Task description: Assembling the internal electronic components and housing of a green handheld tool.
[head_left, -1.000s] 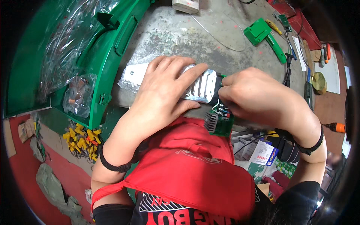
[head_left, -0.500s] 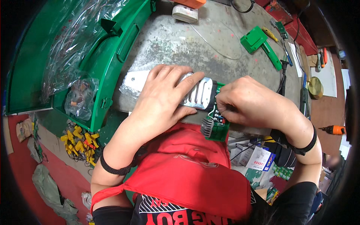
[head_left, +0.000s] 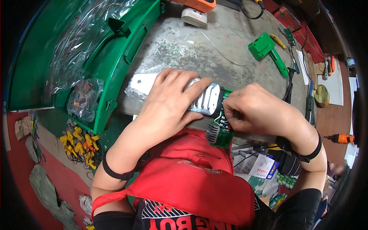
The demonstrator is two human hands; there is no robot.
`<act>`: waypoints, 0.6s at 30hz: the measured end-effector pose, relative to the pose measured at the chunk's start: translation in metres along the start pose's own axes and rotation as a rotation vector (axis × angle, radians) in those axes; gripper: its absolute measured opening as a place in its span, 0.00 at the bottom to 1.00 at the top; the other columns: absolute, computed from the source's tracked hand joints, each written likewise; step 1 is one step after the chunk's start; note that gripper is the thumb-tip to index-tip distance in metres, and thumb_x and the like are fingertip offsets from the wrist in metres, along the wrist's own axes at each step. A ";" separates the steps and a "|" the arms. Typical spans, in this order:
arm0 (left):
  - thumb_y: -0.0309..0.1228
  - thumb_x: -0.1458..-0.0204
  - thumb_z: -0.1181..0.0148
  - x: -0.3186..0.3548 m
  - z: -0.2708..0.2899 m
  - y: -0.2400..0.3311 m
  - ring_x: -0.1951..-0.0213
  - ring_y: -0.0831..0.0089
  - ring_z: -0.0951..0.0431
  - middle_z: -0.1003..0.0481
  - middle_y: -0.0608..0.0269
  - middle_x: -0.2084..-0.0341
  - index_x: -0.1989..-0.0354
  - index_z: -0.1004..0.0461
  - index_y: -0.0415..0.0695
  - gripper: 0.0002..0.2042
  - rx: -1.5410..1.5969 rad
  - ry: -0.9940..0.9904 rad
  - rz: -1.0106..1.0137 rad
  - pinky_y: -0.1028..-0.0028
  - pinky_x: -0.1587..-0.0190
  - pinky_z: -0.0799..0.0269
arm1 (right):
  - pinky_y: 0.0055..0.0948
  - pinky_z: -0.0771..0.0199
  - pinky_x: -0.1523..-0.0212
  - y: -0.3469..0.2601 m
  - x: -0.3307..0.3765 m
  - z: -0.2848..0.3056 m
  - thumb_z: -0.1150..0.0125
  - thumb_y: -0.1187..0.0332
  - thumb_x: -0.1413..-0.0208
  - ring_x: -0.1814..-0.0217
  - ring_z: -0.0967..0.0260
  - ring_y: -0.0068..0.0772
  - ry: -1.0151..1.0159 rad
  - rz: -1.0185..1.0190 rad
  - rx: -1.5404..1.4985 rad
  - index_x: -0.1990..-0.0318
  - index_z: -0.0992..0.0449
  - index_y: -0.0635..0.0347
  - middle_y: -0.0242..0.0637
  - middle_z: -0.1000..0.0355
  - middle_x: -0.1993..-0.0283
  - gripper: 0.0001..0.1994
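My left hand [head_left: 168, 99] wraps over a tool's slotted silver metal guard [head_left: 208, 99], thumb on the near side and fingers across the top. A flat pale plate [head_left: 142, 85], partly in clear plastic film, sticks out beyond that hand on the left. At the guard's right end is an open green housing with a circuit board [head_left: 226, 119], thin white wires and a finned grey heat sink [head_left: 212, 133]. My right hand [head_left: 251, 109] is closed, fingertips pinched at the board's right edge. Whatever lies between them is hidden.
An open green case [head_left: 128, 44] holding plastic bags stands at left, above a pile of yellow parts [head_left: 78, 143]. Farther back lie a green handle shell [head_left: 262, 46], a white power socket [head_left: 194, 17] and a yellow-handled tool [head_left: 277, 40]. An orange screwdriver [head_left: 340, 138] lies far right.
The whole view has shifted slightly. Both hands keep nearly the same hold, the left on the guard and the right pinched at the circuit board.
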State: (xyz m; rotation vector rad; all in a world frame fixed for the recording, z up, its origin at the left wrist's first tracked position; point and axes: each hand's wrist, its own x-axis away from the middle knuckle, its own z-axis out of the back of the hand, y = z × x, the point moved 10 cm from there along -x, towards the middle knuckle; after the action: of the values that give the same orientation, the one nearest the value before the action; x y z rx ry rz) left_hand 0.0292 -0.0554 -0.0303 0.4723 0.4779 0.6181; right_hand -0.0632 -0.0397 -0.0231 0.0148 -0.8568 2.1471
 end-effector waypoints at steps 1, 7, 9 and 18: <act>0.32 0.64 0.27 0.000 0.000 0.000 0.47 0.53 0.32 0.30 0.55 0.49 0.42 0.31 0.45 0.35 0.001 0.002 0.003 0.57 0.41 0.40 | 0.45 0.30 0.70 0.001 0.000 0.000 0.38 0.74 0.60 0.72 0.29 0.56 -0.010 -0.010 -0.024 0.79 0.30 0.62 0.48 0.30 0.78 0.06; 0.32 0.64 0.28 0.000 -0.001 -0.001 0.46 0.54 0.31 0.30 0.55 0.49 0.42 0.31 0.45 0.34 -0.001 0.016 -0.014 0.56 0.40 0.41 | 0.44 0.31 0.71 0.004 -0.002 -0.001 0.38 0.76 0.61 0.73 0.30 0.56 -0.051 -0.017 -0.078 0.78 0.30 0.62 0.47 0.32 0.79 0.06; 0.32 0.64 0.28 0.000 -0.001 0.000 0.46 0.54 0.31 0.30 0.55 0.49 0.42 0.31 0.45 0.34 -0.013 0.015 -0.017 0.56 0.39 0.41 | 0.44 0.31 0.71 0.003 -0.001 -0.001 0.38 0.76 0.61 0.73 0.31 0.56 -0.053 -0.002 -0.065 0.78 0.30 0.62 0.47 0.32 0.79 0.06; 0.33 0.63 0.28 0.001 -0.001 0.001 0.46 0.54 0.31 0.31 0.55 0.49 0.42 0.31 0.45 0.34 -0.013 0.020 -0.016 0.56 0.39 0.41 | 0.45 0.33 0.72 -0.003 -0.001 0.001 0.40 0.76 0.58 0.73 0.31 0.56 -0.034 0.037 -0.114 0.77 0.32 0.64 0.49 0.33 0.79 0.05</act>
State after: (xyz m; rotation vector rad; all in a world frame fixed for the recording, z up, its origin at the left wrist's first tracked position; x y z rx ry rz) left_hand 0.0293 -0.0534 -0.0305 0.4499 0.4965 0.6104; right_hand -0.0612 -0.0396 -0.0208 -0.0231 -1.0052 2.1344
